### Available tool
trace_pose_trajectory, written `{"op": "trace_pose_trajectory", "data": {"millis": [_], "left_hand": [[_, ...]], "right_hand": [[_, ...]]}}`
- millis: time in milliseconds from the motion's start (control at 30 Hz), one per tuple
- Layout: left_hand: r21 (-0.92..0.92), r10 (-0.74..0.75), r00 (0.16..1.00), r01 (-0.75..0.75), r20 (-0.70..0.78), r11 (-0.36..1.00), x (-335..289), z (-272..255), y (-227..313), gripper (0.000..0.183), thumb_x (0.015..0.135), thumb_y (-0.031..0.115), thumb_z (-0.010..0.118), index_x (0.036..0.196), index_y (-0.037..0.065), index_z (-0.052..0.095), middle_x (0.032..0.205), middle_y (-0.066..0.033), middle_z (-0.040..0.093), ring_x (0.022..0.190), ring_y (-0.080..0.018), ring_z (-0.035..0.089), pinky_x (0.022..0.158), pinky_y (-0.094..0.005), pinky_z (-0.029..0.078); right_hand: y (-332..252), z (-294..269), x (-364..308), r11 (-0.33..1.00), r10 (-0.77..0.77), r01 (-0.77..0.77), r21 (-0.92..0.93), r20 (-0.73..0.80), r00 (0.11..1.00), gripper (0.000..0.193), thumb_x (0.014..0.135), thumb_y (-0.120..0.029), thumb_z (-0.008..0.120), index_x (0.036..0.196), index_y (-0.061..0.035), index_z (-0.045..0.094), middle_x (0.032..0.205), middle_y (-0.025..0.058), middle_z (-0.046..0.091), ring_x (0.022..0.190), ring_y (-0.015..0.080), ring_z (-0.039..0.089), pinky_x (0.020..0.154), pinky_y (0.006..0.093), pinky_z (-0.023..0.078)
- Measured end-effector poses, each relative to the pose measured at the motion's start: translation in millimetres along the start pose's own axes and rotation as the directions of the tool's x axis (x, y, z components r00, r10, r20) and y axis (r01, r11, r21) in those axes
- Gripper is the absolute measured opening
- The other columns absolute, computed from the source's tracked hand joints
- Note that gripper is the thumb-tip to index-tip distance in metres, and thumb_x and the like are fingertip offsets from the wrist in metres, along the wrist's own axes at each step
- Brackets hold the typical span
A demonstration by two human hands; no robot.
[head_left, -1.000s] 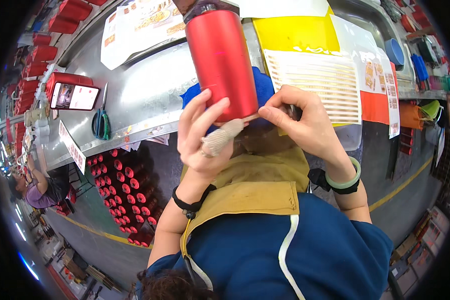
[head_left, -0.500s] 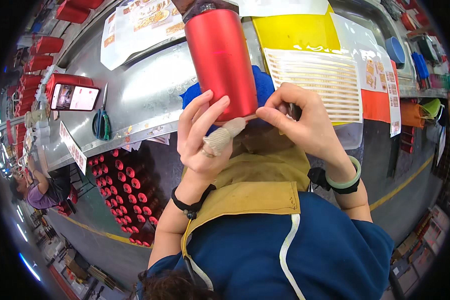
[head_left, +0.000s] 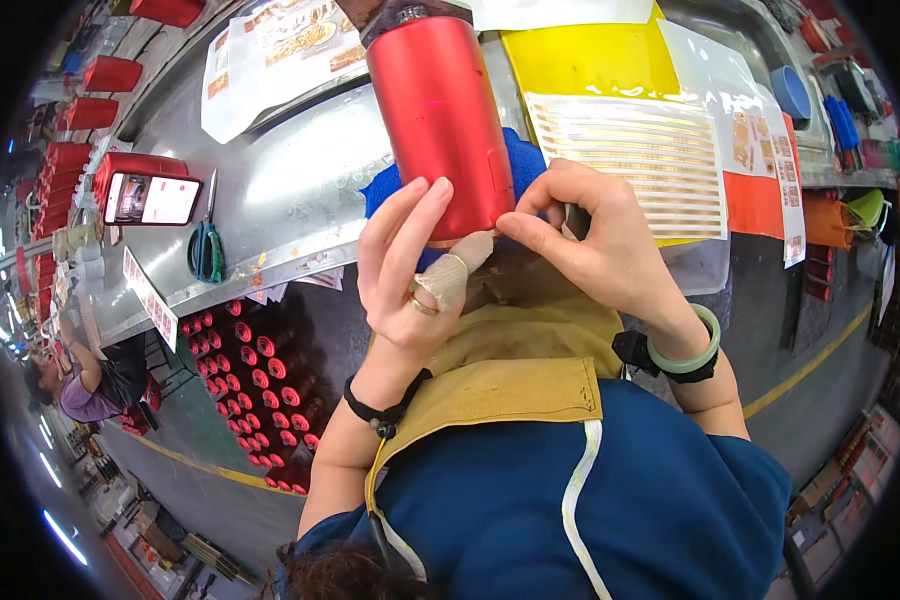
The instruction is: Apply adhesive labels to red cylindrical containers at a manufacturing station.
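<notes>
A matte red metal cylinder lies pointing toward me over a blue cloth, its far end at a dark fixture. My left hand grips its near end: two fingers lie against the side, and a digit in a pale fabric finger cover presses at the near rim. At the rim's right side, thumb and forefinger of my right hand pinch the end of what looks like a thin strip. Something small and dark shows behind those fingers; its kind is hidden.
Right of the cylinder lies a sheet with gold stripes on a yellow sheet. Green-handled scissors and a phone rest on the metal bench at left. Below stand stacked red cylinders. A person sits far left.
My right hand has shifted slightly left along the near rim, closer to the covered digit. My left hand keeps its place, and the cylinder appears turned slightly, with a small mark now showing.
</notes>
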State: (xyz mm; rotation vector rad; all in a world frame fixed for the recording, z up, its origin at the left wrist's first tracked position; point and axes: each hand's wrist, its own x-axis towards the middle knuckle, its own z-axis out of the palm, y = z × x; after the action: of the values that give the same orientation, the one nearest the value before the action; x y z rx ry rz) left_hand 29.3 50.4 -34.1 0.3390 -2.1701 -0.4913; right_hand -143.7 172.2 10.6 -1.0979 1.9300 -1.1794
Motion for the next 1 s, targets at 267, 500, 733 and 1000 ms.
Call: {"op": "trace_pose_trajectory", "data": {"millis": [267, 500, 733, 1000], "left_hand": [[-0.135, -0.066, 0.986, 0.046, -0.153, 0.990, -23, 16, -10, 0.050, 0.082, -0.014, 0.079, 0.130, -0.012, 0.063, 0.136, -0.0263, 0.063, 0.124, -0.0356, 0.066, 0.107, -0.0427, 0.058], [0.041, 0.108, 0.988, -0.104, -0.113, 0.994, -12, 7, -8, 0.044, 0.079, -0.009, 0.084, 0.121, -0.007, 0.071, 0.129, -0.0226, 0.070, 0.118, -0.0378, 0.068, 0.098, -0.0436, 0.059], [0.071, 0.152, 0.988, -0.152, 0.009, 0.986, -4, -1, -7, 0.037, 0.078, -0.004, 0.086, 0.113, 0.002, 0.075, 0.132, -0.0202, 0.069, 0.120, -0.0390, 0.067, 0.097, -0.0434, 0.059], [0.110, 0.145, 0.987, -0.152, 0.069, 0.982, 4, 0, 1, 0.038, 0.076, -0.002, 0.085, 0.113, 0.002, 0.075, 0.133, -0.0170, 0.069, 0.124, -0.0362, 0.064, 0.100, -0.0432, 0.056]], "right_hand": [[12, -11, -11, 0.995, 0.030, -0.014, 0.099, -0.155, 0.987, 0.024, 0.098, -0.019, 0.071, 0.110, 0.0008, 0.066, 0.097, 0.0116, 0.063, 0.084, 0.0206, 0.059, 0.082, 0.0328, 0.049], [11, -6, -17, 0.962, 0.062, -0.021, 0.271, -0.145, 0.987, 0.014, 0.104, -0.009, 0.060, 0.112, 0.0020, 0.064, 0.099, 0.0099, 0.064, 0.092, 0.0174, 0.062, 0.088, 0.0313, 0.050], [11, 1, -15, 0.944, -0.054, 0.115, 0.310, -0.199, 0.978, 0.012, 0.104, -0.009, 0.063, 0.109, 0.0005, 0.067, 0.101, 0.0066, 0.068, 0.094, 0.0158, 0.064, 0.089, 0.0300, 0.050], [11, 5, -14, 0.964, -0.086, 0.142, 0.224, -0.242, 0.966, 0.013, 0.104, -0.009, 0.063, 0.112, 0.0003, 0.067, 0.105, 0.0076, 0.068, 0.098, 0.0157, 0.063, 0.090, 0.0303, 0.050]]}}
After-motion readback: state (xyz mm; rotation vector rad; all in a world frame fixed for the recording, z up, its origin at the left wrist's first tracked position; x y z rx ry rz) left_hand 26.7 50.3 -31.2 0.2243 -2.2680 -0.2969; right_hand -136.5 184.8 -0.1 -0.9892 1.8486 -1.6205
